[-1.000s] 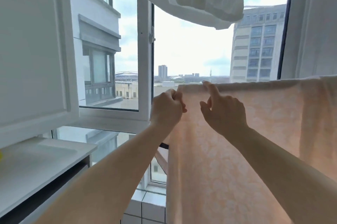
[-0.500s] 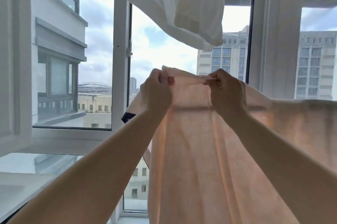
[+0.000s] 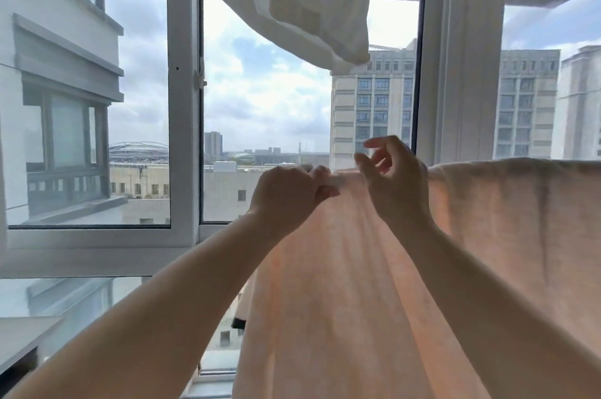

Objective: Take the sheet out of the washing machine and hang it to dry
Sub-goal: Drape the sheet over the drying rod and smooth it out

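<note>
Fingers of left hand [image 3: 287, 195] curled tight, pinching the top-left corner of the sheet [image 3: 374, 285]. Right hand [image 3: 395, 180] just beside it, fingers loosely spread, thumb and index apart, holding nothing, poised over the top fold.

Sheet: peach, already draped over a horizontal support that can't be made out under the cloth. Top edge runs left-to-right, from the left hand's pinch out past the right frame edge; body hangs straight down below both hands. Long axis of the fold horizontal. Right hand nearer the unsmoothed stretch to the right, so likely next: slide or re-pinch rightward along the fold.

Around: white cloth [image 3: 309, 2] hanging overhead, clear of the hands. Window frame [image 3: 183, 138] left, white upright [image 3: 461, 73] behind the right hand. Nothing between hands and fold.
</note>
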